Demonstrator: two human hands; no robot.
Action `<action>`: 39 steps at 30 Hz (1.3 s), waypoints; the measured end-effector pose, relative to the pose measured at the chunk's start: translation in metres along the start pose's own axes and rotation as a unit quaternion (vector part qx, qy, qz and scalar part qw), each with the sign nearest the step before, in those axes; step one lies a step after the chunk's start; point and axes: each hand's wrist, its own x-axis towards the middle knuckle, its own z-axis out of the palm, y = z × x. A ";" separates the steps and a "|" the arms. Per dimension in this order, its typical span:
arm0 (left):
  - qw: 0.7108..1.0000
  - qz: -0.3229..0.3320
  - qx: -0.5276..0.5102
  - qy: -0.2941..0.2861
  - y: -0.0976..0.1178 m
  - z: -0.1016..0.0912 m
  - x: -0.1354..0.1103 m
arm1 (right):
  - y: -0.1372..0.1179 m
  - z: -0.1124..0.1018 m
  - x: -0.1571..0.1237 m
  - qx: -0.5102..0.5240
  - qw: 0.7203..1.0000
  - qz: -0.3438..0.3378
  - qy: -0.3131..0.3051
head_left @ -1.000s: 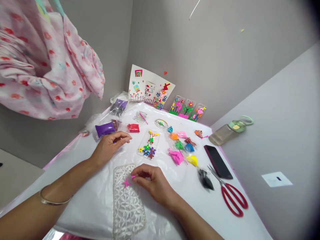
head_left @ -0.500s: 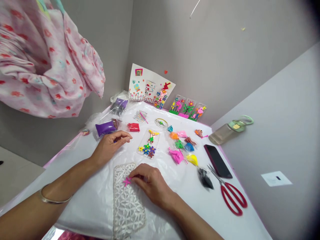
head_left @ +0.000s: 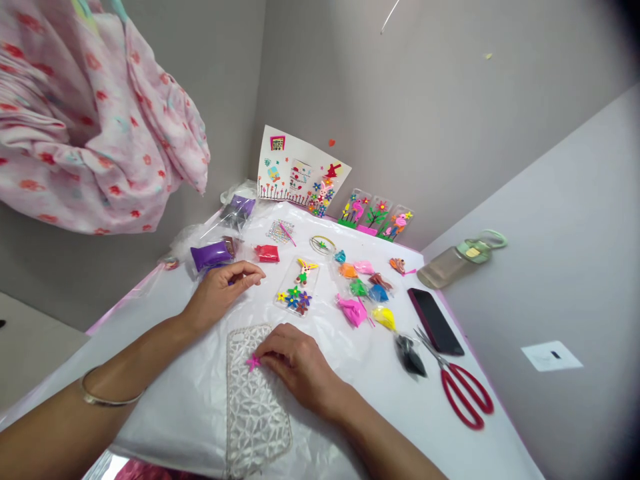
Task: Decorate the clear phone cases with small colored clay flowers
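Observation:
My right hand [head_left: 303, 367] pinches a small pink clay flower [head_left: 253, 362] between thumb and forefinger, over the upper part of a patterned phone case [head_left: 255, 407]. Whether the flower touches the case I cannot tell. The case is whitish and see-through, with a petal-like lattice, lying on the white plastic-covered table. My left hand [head_left: 223, 288] rests on the table with its fingers curled together and no object visible in them. It is nearest to a purple clay packet [head_left: 211, 255] and a red clay packet [head_left: 267, 253]. Beyond my hands lies a clear case [head_left: 296, 288] decorated with a clay rabbit and several flowers.
Several clay packets, among them a pink one [head_left: 353, 311], a yellow one [head_left: 384, 317] and a black one [head_left: 411, 357], lie to the right. Red-handled scissors [head_left: 467, 395], a phone [head_left: 435, 321] and a bottle [head_left: 450, 265] line the right edge. Decorated cases [head_left: 376, 215] lean on the wall.
My right hand and the pink flower have shifted very slightly left and up over the patterned case. My left hand stays in place.

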 end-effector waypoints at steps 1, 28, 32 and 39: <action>1.000 0.000 0.001 0.000 0.000 0.000 0.000 | 0.000 0.001 0.000 -0.010 1.000 -0.004 -0.001; 1.000 -0.014 0.027 0.001 -0.008 -0.002 -0.001 | 0.012 -0.056 -0.012 -0.174 0.980 0.045 0.086; 0.999 -0.019 0.029 0.003 -0.011 0.001 0.000 | 0.030 -0.100 -0.028 -0.315 0.914 0.190 0.170; 0.999 -0.029 0.036 0.004 -0.010 0.004 0.001 | 0.044 -0.103 -0.035 -0.362 0.883 0.259 0.149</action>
